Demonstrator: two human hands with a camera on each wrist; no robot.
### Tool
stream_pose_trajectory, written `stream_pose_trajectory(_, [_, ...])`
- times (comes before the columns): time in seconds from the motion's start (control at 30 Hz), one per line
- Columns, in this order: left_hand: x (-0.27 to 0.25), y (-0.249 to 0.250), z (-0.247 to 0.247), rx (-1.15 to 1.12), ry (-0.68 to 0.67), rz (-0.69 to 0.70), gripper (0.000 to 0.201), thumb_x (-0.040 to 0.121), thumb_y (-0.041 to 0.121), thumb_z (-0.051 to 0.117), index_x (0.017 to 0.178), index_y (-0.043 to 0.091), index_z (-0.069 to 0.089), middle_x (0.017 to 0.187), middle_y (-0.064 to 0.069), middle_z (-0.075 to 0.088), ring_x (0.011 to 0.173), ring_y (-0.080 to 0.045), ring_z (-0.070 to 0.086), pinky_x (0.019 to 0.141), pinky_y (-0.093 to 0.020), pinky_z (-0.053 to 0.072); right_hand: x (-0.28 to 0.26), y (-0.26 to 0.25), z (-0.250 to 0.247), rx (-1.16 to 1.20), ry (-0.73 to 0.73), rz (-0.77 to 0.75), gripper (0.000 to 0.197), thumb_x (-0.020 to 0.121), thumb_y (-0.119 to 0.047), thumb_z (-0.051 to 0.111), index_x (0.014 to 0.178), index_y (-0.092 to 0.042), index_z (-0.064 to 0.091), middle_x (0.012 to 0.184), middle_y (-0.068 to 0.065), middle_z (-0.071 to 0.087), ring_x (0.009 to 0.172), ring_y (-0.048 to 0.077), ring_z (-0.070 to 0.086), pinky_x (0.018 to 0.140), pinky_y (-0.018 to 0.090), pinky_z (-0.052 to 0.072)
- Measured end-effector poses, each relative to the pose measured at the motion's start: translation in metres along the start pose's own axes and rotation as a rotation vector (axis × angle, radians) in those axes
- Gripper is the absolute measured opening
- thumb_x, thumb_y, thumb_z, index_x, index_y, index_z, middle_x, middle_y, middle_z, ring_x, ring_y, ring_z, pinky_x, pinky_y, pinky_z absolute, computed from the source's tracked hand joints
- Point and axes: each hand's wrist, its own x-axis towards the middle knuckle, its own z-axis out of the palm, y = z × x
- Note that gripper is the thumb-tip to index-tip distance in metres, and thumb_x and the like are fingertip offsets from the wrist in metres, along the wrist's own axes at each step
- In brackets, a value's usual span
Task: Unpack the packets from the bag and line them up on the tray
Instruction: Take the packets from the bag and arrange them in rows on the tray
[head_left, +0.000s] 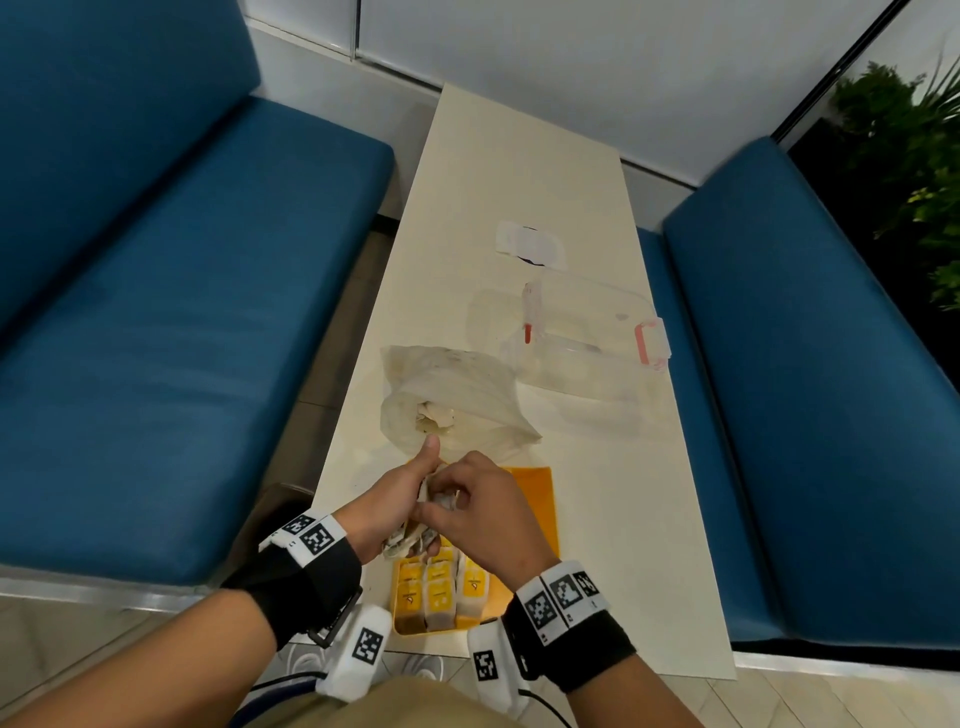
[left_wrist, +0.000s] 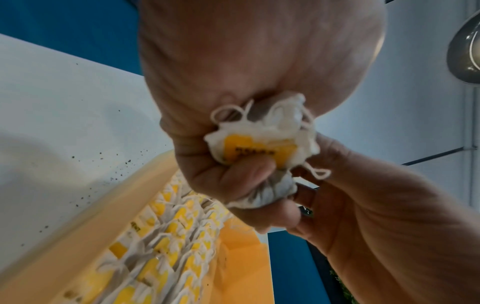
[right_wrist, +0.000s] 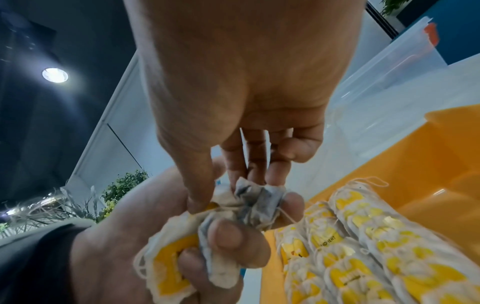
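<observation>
Left hand (head_left: 385, 506) clutches a crumpled bunch of white-and-yellow paper packets (right_wrist: 207, 236), fingers curled round it; right hand (head_left: 485, 512) pinches one packet out of the bunch. Below, the shallow orange plastic tray (head_left: 535, 499) carries three rows of packets (head_left: 441, 587), far end bare. The translucent plastic bag (head_left: 457, 395) on the counter (head_left: 519, 171) apparently holds more, so the task seems partly done.

The cream table (head_left: 524, 171) carries the orange tray (head_left: 535, 493), plastic bag (head_left: 457, 389) and clear container (head_left: 587, 338).

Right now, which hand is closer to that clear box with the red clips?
Right. The right hand is over the tray, on the side nearer the box; the left hand sits farther away, at the tray's other edge.
</observation>
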Motion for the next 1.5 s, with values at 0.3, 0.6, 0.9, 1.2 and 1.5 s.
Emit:
stream_pose_trajectory(0.3, [0.004, -0.002, -0.005, -0.032, -0.071, -0.023, 0.078, 0.099, 0.069, 0.026, 0.113, 0.004, 0.068, 0.068, -0.012, 0.063, 0.048, -0.023, 0.057, 0.040, -0.023, 0.045, 0.001, 0.003, -0.006, 0.011, 0.047, 0.068, 0.015, 0.089, -0.029, 0.067, 0.100, -0.021, 0.075, 0.094, -0.005, 0.057, 0.080, 0.008, 0.059, 0.075, 0.026, 0.052])
stream_pose_trajectory(0.6, [0.015, -0.010, -0.015, 0.008, 0.072, 0.071, 0.032, 0.104, 0.044, 0.052, 0.099, 0.012, 0.057, 0.091, -0.012, 0.068, 0.067, -0.016, 0.068, 0.059, -0.027, 0.051, 0.002, 0.011, -0.022, 0.104, 0.080, 0.082, 0.013, 0.091, -0.020, 0.070, 0.102, -0.016, 0.077, 0.093, -0.003, 0.068, 0.079, -0.001, 0.061, 0.072, 0.008, 0.045])
stream_pose_trajectory(0.9, [0.011, -0.007, -0.019, -0.066, 0.090, 0.058, 0.023, 0.105, 0.025, 0.051, 0.104, 0.007, 0.067, 0.087, -0.018, 0.069, 0.052, -0.021, 0.059, 0.039, -0.021, 0.043, 0.002, 0.017, -0.035, 0.178, 0.105, 0.104, 0.005, 0.087, -0.016, 0.073, 0.091, -0.019, 0.074, 0.082, -0.002, 0.072, 0.068, -0.002, 0.058, 0.065, 0.010, 0.045])
stream_pose_trajectory(1.2, [0.006, -0.009, -0.024, 0.102, 0.061, 0.132, 0.023, 0.093, 0.028, 0.073, 0.088, 0.009, 0.064, 0.081, -0.016, 0.069, 0.054, -0.022, 0.054, 0.041, -0.021, 0.037, 0.004, 0.031, -0.045, 0.060, 0.041, 0.139, 0.012, 0.084, -0.018, 0.074, 0.077, -0.027, 0.071, 0.078, -0.011, 0.070, 0.067, -0.002, 0.059, 0.063, 0.011, 0.044])
stream_pose_trajectory(1.5, [0.002, 0.000, -0.007, 0.355, 0.077, 0.258, 0.005, 0.088, 0.021, 0.079, 0.091, 0.017, 0.081, 0.074, 0.000, 0.071, 0.060, -0.009, 0.062, 0.053, -0.024, 0.052, 0.004, 0.023, -0.038, 0.255, 0.050, 0.161, 0.003, 0.085, -0.019, 0.074, 0.084, -0.017, 0.072, 0.079, 0.001, 0.073, 0.069, 0.019, 0.070, 0.067, 0.033, 0.057])
